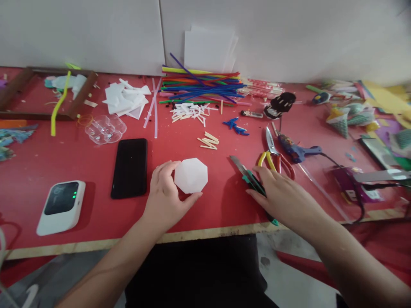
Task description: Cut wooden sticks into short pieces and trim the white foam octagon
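Between the fingers and thumb of my left hand (pixel 167 184) is a white paper octagon (pixel 191 176), held by its left edge. My right hand (pixel 272 190) has its thumb and fingers on either side of a box cutter (pixel 252 179) with a black and green handle. The cutter lies at a slant near the table's front edge, its blade pointing up and left. Just beyond my right hand are scissors (pixel 272 147) with one yellow and one red handle. Short pale wooden sticks (pixel 209 140) lie beyond the octagon.
A black phone (pixel 129 168) and a white device with a display (pixel 62 207) lie left. At the back are coloured pipe cleaners (pixel 199 85), white paper scraps (pixel 126 99) and short white sticks (pixel 191 111). A glue gun (pixel 295 149) with its cord rests right, near blue sticks (pixel 236 126).
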### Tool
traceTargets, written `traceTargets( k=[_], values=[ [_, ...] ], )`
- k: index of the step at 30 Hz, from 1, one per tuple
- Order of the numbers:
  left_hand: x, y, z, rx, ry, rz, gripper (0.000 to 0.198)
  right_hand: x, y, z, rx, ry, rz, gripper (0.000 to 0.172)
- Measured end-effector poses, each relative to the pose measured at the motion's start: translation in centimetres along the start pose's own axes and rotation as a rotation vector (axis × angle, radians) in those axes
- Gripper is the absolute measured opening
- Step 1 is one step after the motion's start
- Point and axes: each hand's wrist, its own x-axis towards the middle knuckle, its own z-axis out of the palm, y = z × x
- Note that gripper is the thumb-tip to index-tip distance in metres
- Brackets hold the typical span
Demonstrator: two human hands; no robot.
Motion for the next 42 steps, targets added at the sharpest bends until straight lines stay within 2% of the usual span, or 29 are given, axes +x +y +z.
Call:
traceTargets(
  k=[3, 8, 12, 14, 17, 18, 21, 22, 23, 25, 27, 29, 31, 33, 34, 36, 38, 40, 42],
  values=[
    [0.2, -0.1, -0.1, -0.071, 0.126, 0.047, 0.092, -0.3, 0.2, 1.1, 0.037, 0.012, 0.04, 0.02],
    [0.4, -0.1, 0.0, -0.156, 0.294, 0.186, 0.096, 1.6, 0.9, 1.5, 0.005, 0.186, 0.116, 0.027],
    [0.4, -0.4, 0.2, -0.157, 0.329, 0.219, 0.097, 2.8, 1.2, 1.2, -0.002, 0.244, 0.106, 0.02],
    [0.4, -0.5, 0.3, -0.176, 0.326, 0.201, 0.096, 3.1, 0.5, 0.6, 0.049, 0.322, 0.099, 0.018],
    [0.5, -0.4, 0.4, -0.212, 0.315, 0.193, 0.095, 3.3, -1.9, -0.7, 0.371, 0.424, 0.059, 0.019],
    [0.5, -0.4, 0.4, -0.219, 0.309, 0.2, 0.095, 3.4, -2.9, -1.1, 0.537, 0.376, 0.025, 0.019],
    [0.6, -0.2, 0.3, -0.212, 0.293, 0.202, 0.091, 4.2, -6.1, -1.3, 0.952, 0.029, -0.122, 0.024],
    [0.7, -0.1, 0.2, -0.202, 0.286, 0.185, 0.091, 4.6, -6.9, -1.0, 1.032, -0.057, -0.151, 0.029],
    [0.7, 0.0, 0.2, -0.195, 0.274, 0.161, 0.091, 5.0, -7.5, -0.6, 1.115, -0.089, -0.149, 0.033],
    [0.6, 0.0, 0.0, -0.221, 0.237, 0.082, 0.096, 5.9, -8.2, 0.4, 1.276, -0.065, -0.078, 0.038],
    [0.7, 0.1, -0.2, -0.343, 0.187, -0.051, 0.095, 6.3, -8.3, 1.4, 1.441, -0.028, 0.009, 0.038],
    [0.8, 0.1, -0.6, -0.574, 0.104, -0.235, 0.079, 6.4, -7.9, 2.1, 1.575, -0.043, 0.042, 0.037],
    [1.0, 0.2, -1.0, -0.816, -0.034, -0.428, 0.058, 6.1, -7.6, 2.3, 1.627, -0.096, 0.008, 0.037],
    [1.2, 0.5, -1.3, -0.939, -0.158, -0.555, 0.049, 5.7, -7.5, 2.2, 1.601, -0.144, -0.051, 0.038],
    [1.3, 0.6, -1.4, -0.946, -0.184, -0.581, 0.048, 5.6, -7.5, 2.1, 1.576, -0.151, -0.074, 0.039],
    [1.5, 0.7, -1.5, -0.896, -0.143, -0.591, 0.045, 5.6, -7.6, 1.9, 1.548, -0.112, -0.085, 0.043],
    [1.5, 0.6, -1.4, -0.827, -0.01, -0.584, 0.044, 5.8, -7.8, 1.9, 1.586, -0.038, -0.048, 0.045],
    [1.5, 0.3, -1.2, -0.772, 0.123, -0.577, 0.052, 6.0, -7.9, 1.9, 1.661, 0.0, 0.008, 0.044],
    [1.5, 0.0, -0.9, -0.722, 0.171, -0.548, 0.063, 6.0, -8.0, 2.0, 1.698, 0.005, 0.04, 0.04]
  ],
)
